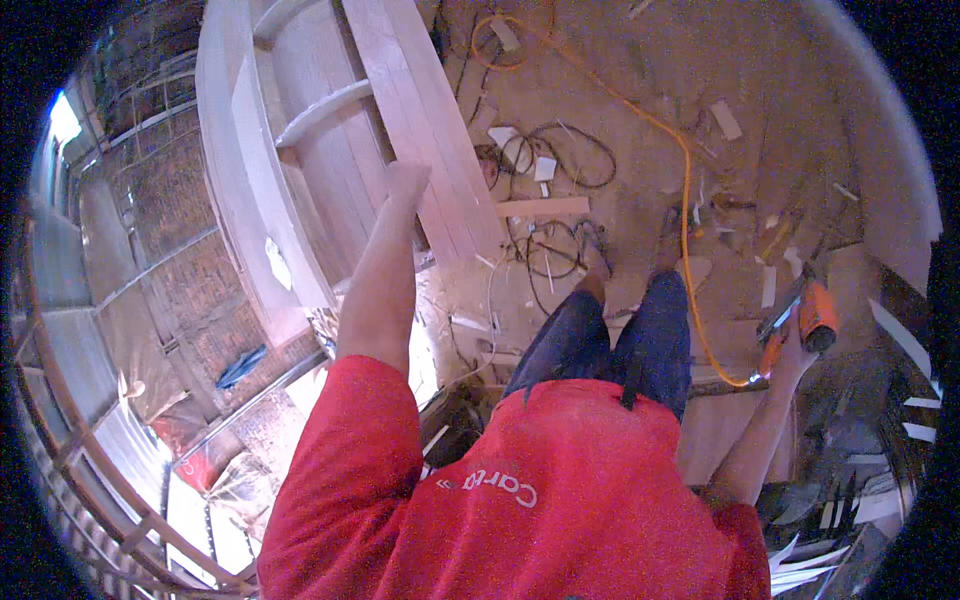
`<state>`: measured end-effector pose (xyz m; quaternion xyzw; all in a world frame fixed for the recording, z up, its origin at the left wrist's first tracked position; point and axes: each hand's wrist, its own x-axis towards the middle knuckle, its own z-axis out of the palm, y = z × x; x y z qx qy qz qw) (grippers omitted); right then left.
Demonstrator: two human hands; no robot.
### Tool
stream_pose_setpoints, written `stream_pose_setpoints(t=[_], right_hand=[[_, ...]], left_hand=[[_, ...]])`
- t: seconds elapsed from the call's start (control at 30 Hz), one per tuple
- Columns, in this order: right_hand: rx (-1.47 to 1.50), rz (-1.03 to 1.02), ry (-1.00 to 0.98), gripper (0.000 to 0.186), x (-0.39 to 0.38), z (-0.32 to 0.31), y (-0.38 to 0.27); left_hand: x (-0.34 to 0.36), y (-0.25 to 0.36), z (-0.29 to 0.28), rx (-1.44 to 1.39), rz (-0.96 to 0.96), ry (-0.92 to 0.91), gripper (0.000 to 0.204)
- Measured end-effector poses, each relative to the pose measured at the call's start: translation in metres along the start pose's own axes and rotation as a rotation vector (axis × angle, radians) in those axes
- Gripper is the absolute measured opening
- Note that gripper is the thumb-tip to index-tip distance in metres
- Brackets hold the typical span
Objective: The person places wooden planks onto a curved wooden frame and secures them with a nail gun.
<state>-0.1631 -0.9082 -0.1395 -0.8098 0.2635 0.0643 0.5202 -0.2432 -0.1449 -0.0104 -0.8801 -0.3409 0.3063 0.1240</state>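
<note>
On the left stands a pale wooden shelf unit [430, 110] with curved dividers between its long boards. My left arm reaches up to it, and my left hand [408, 182] is closed at the inner edge of the long plank panel; its fingertips are hard to make out. Out to the right, my right hand [790, 352] grips the handle of an orange and dark nail gun [818, 308]. An orange air hose [687, 200] joins the tool near its handle and runs away across the floor.
Dark cables [585, 160] lie coiled on the dusty floor ahead of my feet, beside a short board [545, 207]. Offcuts and white scraps [768, 287] are scattered to the right. A woven wall [190, 310] and a blue cloth [240, 368] are at the left.
</note>
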Motion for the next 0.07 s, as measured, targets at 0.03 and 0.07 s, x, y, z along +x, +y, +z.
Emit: stream_pose_setpoints(t=[0.03,0.07], right_hand=[[-0.024,0.024,-0.003,0.031,0.001,-0.011,-0.003],[-0.034,0.065,-0.041,0.031,0.0,-0.012,-0.007]], left_hand=[[-0.005,0.023,-0.006,0.041,0.023,0.001,0.021],[0.0,0.022,-0.022,0.024,0.016,0.033,0.021]])
